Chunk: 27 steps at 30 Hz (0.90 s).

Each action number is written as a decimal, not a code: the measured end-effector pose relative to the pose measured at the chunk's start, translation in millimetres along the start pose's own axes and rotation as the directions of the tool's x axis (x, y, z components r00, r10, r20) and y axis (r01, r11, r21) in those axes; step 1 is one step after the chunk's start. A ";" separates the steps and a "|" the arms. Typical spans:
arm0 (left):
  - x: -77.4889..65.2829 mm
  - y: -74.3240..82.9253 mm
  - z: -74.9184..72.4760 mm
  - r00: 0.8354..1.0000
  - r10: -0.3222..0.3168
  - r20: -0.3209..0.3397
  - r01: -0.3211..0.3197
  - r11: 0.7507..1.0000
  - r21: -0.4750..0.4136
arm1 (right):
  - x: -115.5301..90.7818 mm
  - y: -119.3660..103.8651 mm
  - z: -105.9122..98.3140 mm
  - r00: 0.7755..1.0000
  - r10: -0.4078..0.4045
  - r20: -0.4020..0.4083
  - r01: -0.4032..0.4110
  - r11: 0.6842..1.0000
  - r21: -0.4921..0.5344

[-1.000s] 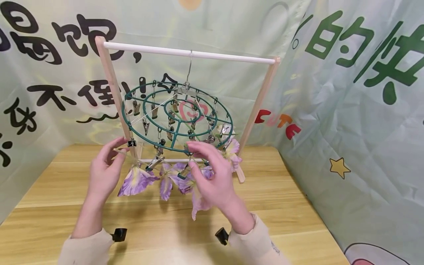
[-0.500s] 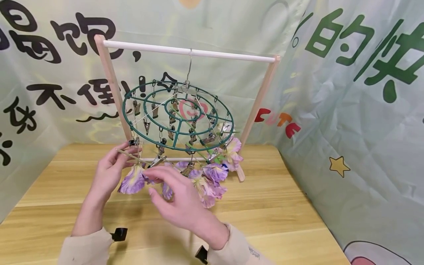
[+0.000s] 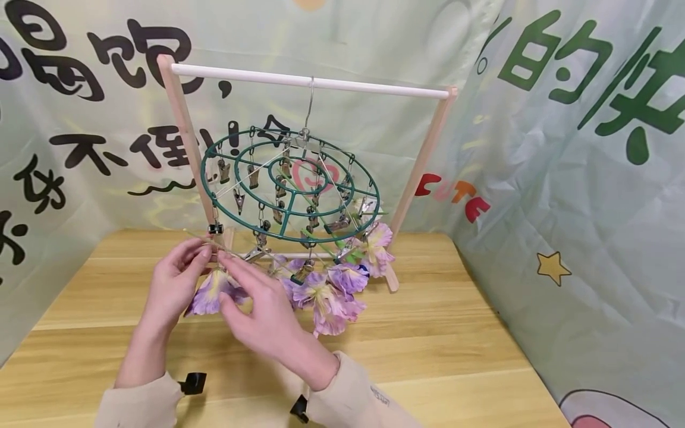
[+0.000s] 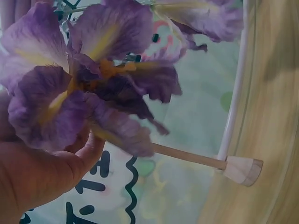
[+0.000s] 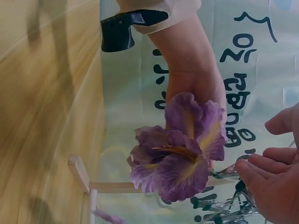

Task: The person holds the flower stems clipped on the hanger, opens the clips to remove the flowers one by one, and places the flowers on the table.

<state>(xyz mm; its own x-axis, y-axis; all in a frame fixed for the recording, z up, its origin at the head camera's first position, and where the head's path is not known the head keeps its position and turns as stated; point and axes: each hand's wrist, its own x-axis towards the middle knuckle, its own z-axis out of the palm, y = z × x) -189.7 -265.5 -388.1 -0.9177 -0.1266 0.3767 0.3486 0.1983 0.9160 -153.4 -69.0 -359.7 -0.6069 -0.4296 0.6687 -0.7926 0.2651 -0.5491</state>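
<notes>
My left hand (image 3: pixel 173 282) pinches the thin stem of a purple artificial iris (image 3: pixel 211 292) below the left edge of a round green clip hanger (image 3: pixel 289 208). That bloom fills much of the left wrist view, in front of the left hand (image 4: pixel 42 172). Close by on the right is my right hand (image 3: pixel 264 312), its fingers extended toward the stem and its thumb apart; whether the fingertips touch the stem cannot be seen. A metal clip (image 3: pixel 216 228) hangs just above the left fingers. More purple irises (image 3: pixel 329 294) hang from clips at the hanger's front and right.
The hanger hooks over the white bar (image 3: pixel 310 80) of a wooden stand (image 3: pixel 425 160). Several clips dangle from its rings. Under the stand is a wood-grain table (image 3: pixel 428 333); printed cloth (image 3: pixel 605 196) forms walls behind and at the right.
My right hand has left the clip at the hanger's front and moved left to beside the left hand. The left hand keeps its hold on the iris stem, almost in place.
</notes>
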 end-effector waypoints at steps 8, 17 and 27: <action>-3.0 -2.1 0.9 0.995 -0.084 -0.048 0.079 0.990 -0.113 | 13.1 7.4 10.1 0.993 0.107 -0.052 -0.107 0.994 -0.008; -7.4 -0.8 2.7 0.991 -0.094 -0.091 0.073 0.973 -0.217 | 32.8 12.6 20.4 0.968 0.187 -0.165 -0.188 0.982 0.014; -9.6 0.7 -1.7 0.988 -0.099 -0.114 0.061 0.953 -0.298 | 50.1 15.2 27.2 0.921 0.319 -0.223 -0.306 0.948 0.092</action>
<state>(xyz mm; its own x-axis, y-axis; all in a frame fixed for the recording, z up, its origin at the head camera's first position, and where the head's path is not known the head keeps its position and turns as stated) -180.4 -265.8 -390.8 -0.9199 -0.2560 0.2970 0.3326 -0.1084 0.9368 -194.3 -109.9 -348.2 -0.8249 -0.1191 0.5526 -0.5602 0.3028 -0.7710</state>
